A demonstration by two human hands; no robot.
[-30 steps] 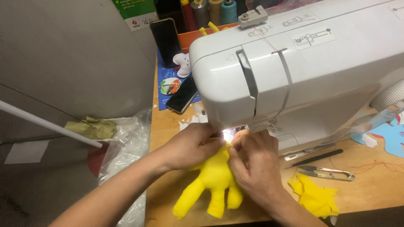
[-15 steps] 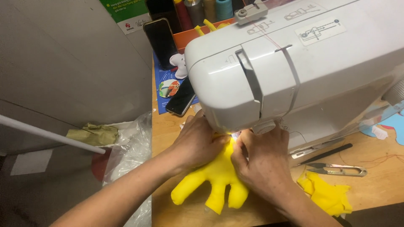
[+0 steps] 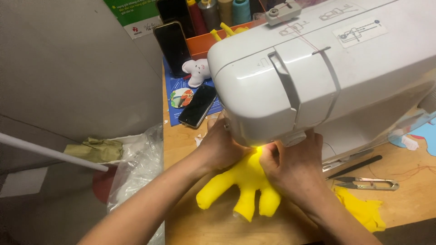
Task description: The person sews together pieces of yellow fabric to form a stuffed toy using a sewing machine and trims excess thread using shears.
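Observation:
A white sewing machine (image 3: pixel 318 68) fills the upper right of the head view, its lamp shining down on a yellow fabric piece (image 3: pixel 243 183) with three stubby limbs. My left hand (image 3: pixel 222 145) presses the fabric's left side under the machine head. My right hand (image 3: pixel 293 165) pinches its right side close to the lit needle area. The needle itself is hidden behind the machine and my fingers.
Thread snips (image 3: pixel 368 183) and a yellow fabric scrap (image 3: pixel 361 208) lie on the wooden table at right. A black phone (image 3: pixel 197 106), a small white plush (image 3: pixel 196 71) and thread spools (image 3: pixel 227 11) sit at the back. A clear plastic bag (image 3: pixel 136 168) hangs off the table's left edge.
My head has moved closer, so the machine looms larger. Both hands have pushed the yellow fabric farther in under the machine head.

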